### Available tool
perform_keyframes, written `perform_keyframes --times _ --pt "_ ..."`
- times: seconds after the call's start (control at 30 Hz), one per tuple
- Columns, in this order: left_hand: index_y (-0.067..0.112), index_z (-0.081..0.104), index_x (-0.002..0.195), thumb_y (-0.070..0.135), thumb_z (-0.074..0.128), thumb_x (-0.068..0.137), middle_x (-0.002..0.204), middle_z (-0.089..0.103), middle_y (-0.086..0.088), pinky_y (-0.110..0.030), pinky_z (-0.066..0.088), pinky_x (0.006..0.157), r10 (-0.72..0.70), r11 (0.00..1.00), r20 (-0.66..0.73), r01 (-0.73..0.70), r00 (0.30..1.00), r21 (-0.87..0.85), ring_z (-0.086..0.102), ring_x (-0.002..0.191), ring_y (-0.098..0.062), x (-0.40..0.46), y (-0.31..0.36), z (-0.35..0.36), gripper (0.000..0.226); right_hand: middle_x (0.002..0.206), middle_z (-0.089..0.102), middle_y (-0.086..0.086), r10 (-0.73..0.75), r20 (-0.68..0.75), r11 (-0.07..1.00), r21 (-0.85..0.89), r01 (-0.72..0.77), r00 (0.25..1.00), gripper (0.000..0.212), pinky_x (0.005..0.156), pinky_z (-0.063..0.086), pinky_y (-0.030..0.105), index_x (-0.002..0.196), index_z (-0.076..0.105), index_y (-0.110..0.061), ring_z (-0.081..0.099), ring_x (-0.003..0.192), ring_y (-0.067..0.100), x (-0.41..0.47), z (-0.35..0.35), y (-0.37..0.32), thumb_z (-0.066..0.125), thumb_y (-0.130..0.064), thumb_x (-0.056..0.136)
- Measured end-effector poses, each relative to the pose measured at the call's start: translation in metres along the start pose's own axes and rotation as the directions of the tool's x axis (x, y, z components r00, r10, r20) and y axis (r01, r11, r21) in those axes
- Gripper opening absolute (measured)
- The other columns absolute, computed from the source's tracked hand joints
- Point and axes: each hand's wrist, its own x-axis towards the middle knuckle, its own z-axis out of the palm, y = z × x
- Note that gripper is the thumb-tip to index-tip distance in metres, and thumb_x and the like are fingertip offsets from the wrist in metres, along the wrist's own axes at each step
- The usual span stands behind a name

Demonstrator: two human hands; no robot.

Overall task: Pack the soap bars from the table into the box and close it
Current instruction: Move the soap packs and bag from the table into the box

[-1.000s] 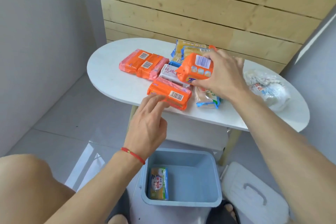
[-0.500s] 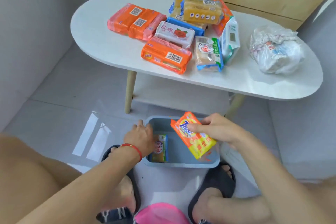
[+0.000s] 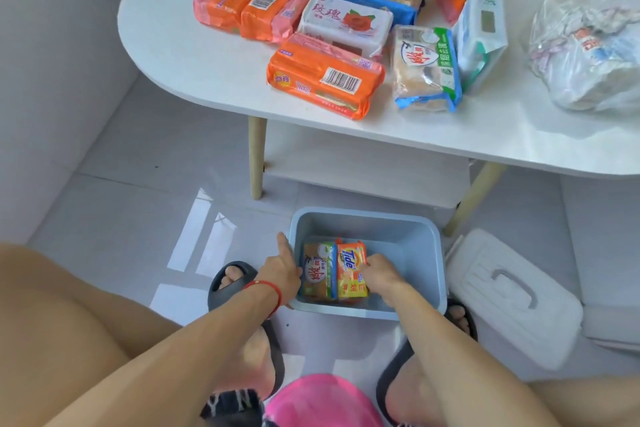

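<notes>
Head view: my right hand (image 3: 379, 276) presses the orange soap bar (image 3: 351, 269) into the box (image 3: 419, 239), seemingly still gripping it, beside the one already packed (image 3: 318, 274). My left hand (image 3: 278, 269) steadies the rim, unclenched. Many bars (image 3: 325, 80) remain at the surface's (image 3: 194, 59) near edge; the lid (image 3: 512, 295) lies on the floor.

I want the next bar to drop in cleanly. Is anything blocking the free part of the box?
Nothing visible does. The lid lies on the floor beside the box, and the two packed bars sit at its left end. The right hand rests on the orange one.
</notes>
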Motion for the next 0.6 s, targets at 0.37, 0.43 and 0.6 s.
perform_keyframes --times 0.37,0.43,0.6 --pt "0.009 -0.024 0.152 0.017 0.043 0.103 0.135 0.056 -0.021 -0.031 0.042 0.087 -0.048 0.999 0.071 0.046 0.996 0.029 0.062 0.114 -0.031 0.003 0.005 -0.003 0.084 0.09 0.062 0.002 0.027 0.109 0.988 -0.152 -0.01 0.994 0.022 0.059 0.046 0.023 0.078 0.052 -0.023 0.056 0.072 0.01 0.002 0.009 0.001 0.052 -0.014 0.099" --pt "0.01 -0.024 0.153 0.017 0.043 0.103 0.137 0.055 -0.021 -0.031 0.042 0.09 -0.051 0.998 0.072 0.049 0.996 0.029 0.061 0.117 -0.031 0.004 0.003 -0.004 0.083 0.091 0.065 0.001 0.047 0.146 0.993 -0.116 -0.03 0.988 0.019 0.068 0.053 0.026 0.082 0.055 -0.023 0.061 0.08 0.012 -0.002 0.01 0.002 0.051 -0.016 0.099" --pt "0.02 -0.013 0.155 0.019 0.044 0.103 0.134 0.055 -0.02 -0.042 0.052 0.091 -0.033 0.997 0.068 0.038 0.997 -0.064 0.061 0.114 -0.034 0.0 -0.003 -0.004 0.077 0.117 0.07 0.007 0.04 0.24 0.996 -0.081 -0.021 0.97 0.028 0.098 0.054 0.041 0.116 0.064 -0.015 0.064 0.11 0.022 -0.022 0.006 0.001 0.043 -0.021 0.098"
